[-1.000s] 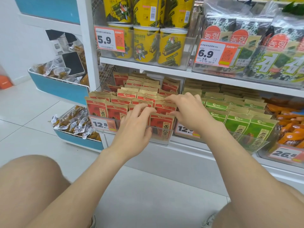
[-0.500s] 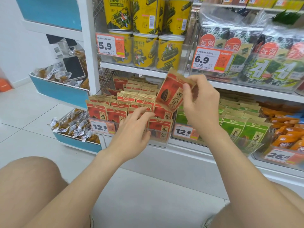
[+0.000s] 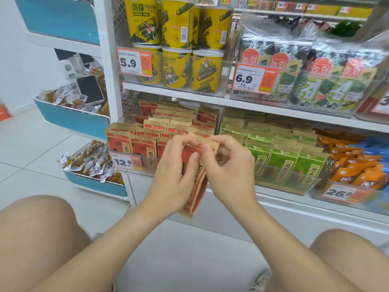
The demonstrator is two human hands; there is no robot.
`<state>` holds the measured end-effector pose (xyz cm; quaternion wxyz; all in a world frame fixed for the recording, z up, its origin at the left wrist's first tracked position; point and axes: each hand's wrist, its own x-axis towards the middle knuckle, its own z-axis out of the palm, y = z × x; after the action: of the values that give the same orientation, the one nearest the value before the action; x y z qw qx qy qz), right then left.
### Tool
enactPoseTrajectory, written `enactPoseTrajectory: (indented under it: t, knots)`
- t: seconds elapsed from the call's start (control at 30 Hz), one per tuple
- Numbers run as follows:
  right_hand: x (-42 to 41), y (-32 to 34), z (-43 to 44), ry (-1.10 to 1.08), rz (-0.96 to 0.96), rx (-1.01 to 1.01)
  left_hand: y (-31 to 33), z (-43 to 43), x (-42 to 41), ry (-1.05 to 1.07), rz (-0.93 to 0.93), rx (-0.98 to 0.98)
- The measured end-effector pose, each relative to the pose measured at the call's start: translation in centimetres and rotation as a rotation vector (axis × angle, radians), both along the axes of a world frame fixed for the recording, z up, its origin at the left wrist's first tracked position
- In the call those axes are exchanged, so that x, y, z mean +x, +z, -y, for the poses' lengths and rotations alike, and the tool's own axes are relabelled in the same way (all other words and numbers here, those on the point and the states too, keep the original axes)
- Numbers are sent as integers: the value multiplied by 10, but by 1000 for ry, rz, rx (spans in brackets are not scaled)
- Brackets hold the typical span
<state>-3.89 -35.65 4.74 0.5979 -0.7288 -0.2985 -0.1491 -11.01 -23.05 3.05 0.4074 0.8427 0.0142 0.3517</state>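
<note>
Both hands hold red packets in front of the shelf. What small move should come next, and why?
Probably square up the red packets: the left hand grips a small stack whose lower edges look uneven, and the right hand pinches its top edge.

My mark is the tray (image 3: 148, 165) of seed packets (image 3: 121, 141). Just before it, my left hand (image 3: 172, 178) and right hand (image 3: 231, 173) hold one packet (image 3: 197, 186) between them. Above the tray stand tubs (image 3: 179, 68); right of it sits a second tray (image 3: 290, 179); left of it, lower, a bin (image 3: 94, 183) of what may be wrapped snacks (image 3: 92, 165).
</note>
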Motion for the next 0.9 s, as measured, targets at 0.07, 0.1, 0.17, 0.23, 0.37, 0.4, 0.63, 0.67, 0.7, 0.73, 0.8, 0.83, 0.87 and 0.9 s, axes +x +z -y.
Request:
enactPoseTrajectory:
  t: [0.07,0.1,0.17,0.23,0.37,0.4,0.63,0.67,0.7,0.73,0.8,0.83,0.87,0.9]
  knots:
    - [-4,-4,3,138,-250,43,-5,-2,0,-12,-99,-134]
    - [-6,-6,4,196,-352,71,-6,-3,0,-31,-147,-217]
    - [-7,-8,8,287,-497,124,-5,-3,0,-74,-218,-405]
    - [-7,-12,10,353,-533,140,0,0,1,-92,-250,-553]
    - [-5,-22,12,321,-480,121,0,3,3,-199,-267,-795]
    - [-4,-25,12,293,-460,118,-1,4,4,-217,-275,-824]
    - [2,-32,11,172,-389,93,-8,7,11,-161,-216,-840]
    - [2,-31,11,182,-386,97,-7,7,11,-164,-204,-817]
    - [1,-29,11,197,-381,103,-6,6,9,-182,-204,-783]
    - [1,-28,11,212,-372,110,-5,7,8,-216,-208,-760]
    - [0,-25,11,238,-361,120,-3,8,5,-272,-206,-759]
    - [0,-24,11,252,-373,125,-4,8,5,-275,-204,-767]
    - [0,-24,11,267,-401,132,-5,7,5,-266,-202,-783]
    - [-1,-25,10,279,-437,140,-7,6,6,-259,-209,-806]
